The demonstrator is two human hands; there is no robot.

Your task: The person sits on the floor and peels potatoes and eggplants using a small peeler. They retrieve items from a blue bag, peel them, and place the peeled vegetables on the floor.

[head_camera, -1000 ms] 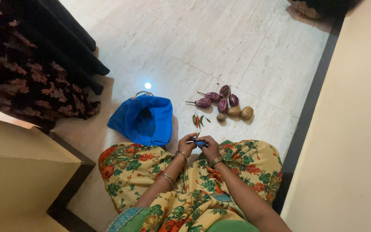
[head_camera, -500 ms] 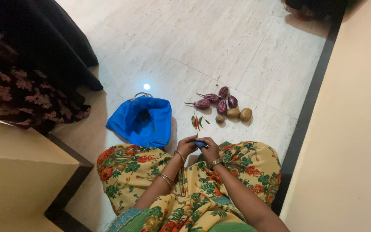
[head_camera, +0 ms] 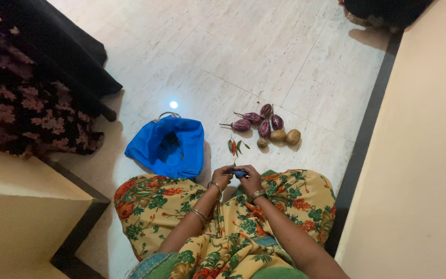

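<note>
I sit on a pale tiled floor with a yellow flowered cloth over my knees. My left hand (head_camera: 222,177) and my right hand (head_camera: 252,180) meet in front of my lap, both closed around a small blue object (head_camera: 239,174); what it is stays unclear. Just beyond the hands lie a few red and green chillies (head_camera: 235,146). Farther out sits a cluster of small purple eggplants (head_camera: 261,122) with two brownish potatoes (head_camera: 286,136) beside them.
An open blue cloth bag (head_camera: 169,146) rests on the floor to my left. Dark flowered fabric (head_camera: 32,98) hangs at far left above a beige step with a black edge (head_camera: 76,227). A beige wall (head_camera: 419,155) runs along the right. Another person's foot (head_camera: 360,18) shows at top right.
The view has shifted slightly. My hands stay together at the small blue object with only small finger movement.
</note>
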